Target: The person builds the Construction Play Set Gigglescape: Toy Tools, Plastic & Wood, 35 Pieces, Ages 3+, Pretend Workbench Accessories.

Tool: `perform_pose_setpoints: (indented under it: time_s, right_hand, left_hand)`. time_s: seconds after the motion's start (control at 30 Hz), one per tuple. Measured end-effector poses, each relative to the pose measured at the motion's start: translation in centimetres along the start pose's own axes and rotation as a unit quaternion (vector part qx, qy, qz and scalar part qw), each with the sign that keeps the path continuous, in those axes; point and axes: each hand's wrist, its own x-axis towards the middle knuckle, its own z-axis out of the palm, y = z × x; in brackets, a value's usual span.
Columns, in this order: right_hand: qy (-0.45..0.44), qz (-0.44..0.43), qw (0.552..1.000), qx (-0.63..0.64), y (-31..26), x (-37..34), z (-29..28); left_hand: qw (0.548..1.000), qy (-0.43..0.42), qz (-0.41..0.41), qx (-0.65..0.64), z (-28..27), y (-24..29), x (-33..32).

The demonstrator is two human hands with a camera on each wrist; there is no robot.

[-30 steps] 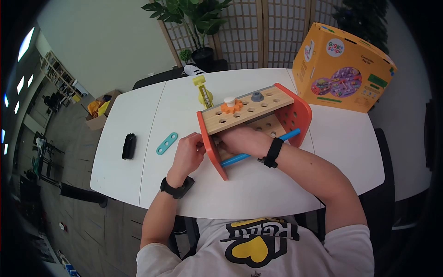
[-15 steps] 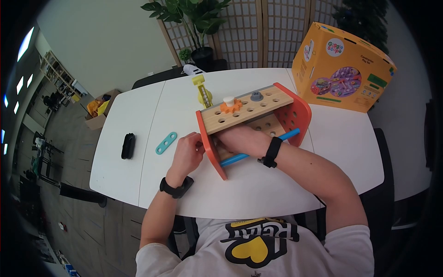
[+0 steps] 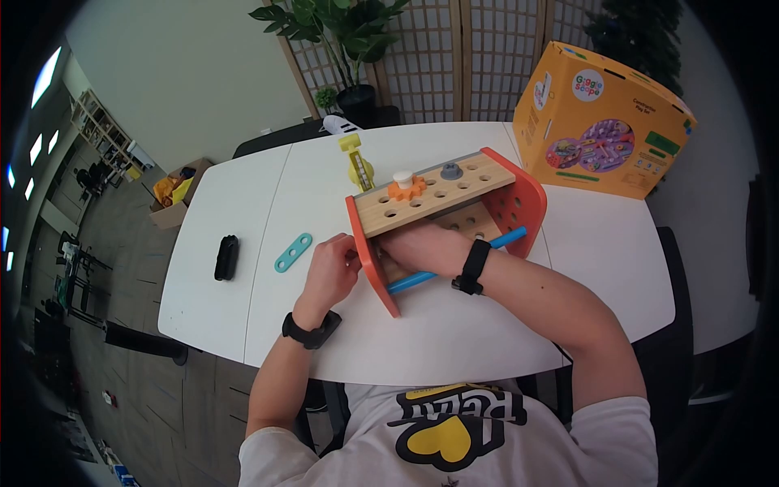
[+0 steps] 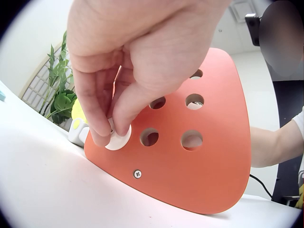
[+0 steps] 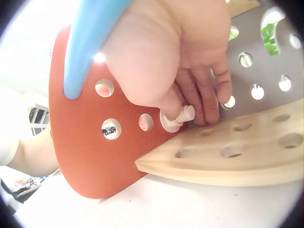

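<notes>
A wooden toy bench with red side panels stands on the table. At the outer face of its left panel, my left hand pinches a white round piece between thumb and fingers. My right hand reaches inside the bench, under the perforated top board. In the right wrist view, its thumb and fingers close around a white threaded bolt and a white ring at the panel's inner face; the fingertips are partly hidden.
A blue rod spans the bench front. An orange gear and grey bolt sit on top. A yellow toy lies behind, a teal strip and black object to the left, and an orange box at back right.
My right wrist has shifted slightly to the left inside the bench front. The left hand stays at the red panel, and the bench has barely moved.
</notes>
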Motion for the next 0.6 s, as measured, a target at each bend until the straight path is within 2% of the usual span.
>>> perform_pose_setpoints:
  time_s: [0.2, 0.3, 0.43, 0.53, 0.6]
  right_hand:
    - [-0.041, 0.033, 0.999, -0.004, -0.3, 0.1, -0.5]
    - [-0.049, 0.139, 0.980, 0.134, -0.4, -0.2, -1.3]
    - [-0.089, 0.135, 0.978, 0.129, -0.2, -2.8, -4.6]
    - [-0.051, 0.142, 0.969, 0.197, -0.6, -6.0, -6.6]
    - [0.025, 0.140, 0.966, 0.216, -1.1, -8.7, -8.6]
  left_hand:
    - [1.000, -0.008, 0.002, 0.014, -0.1, 0.1, 0.0]
    - [1.000, -0.006, -0.006, -0.001, 0.2, -1.2, 0.0]
    - [0.999, -0.003, -0.032, 0.036, 0.1, -1.2, -0.1]
    - [0.997, -0.018, -0.046, 0.061, -0.3, -0.9, 0.5]
    - [0.995, -0.036, -0.055, 0.068, -0.9, -0.6, 0.7]
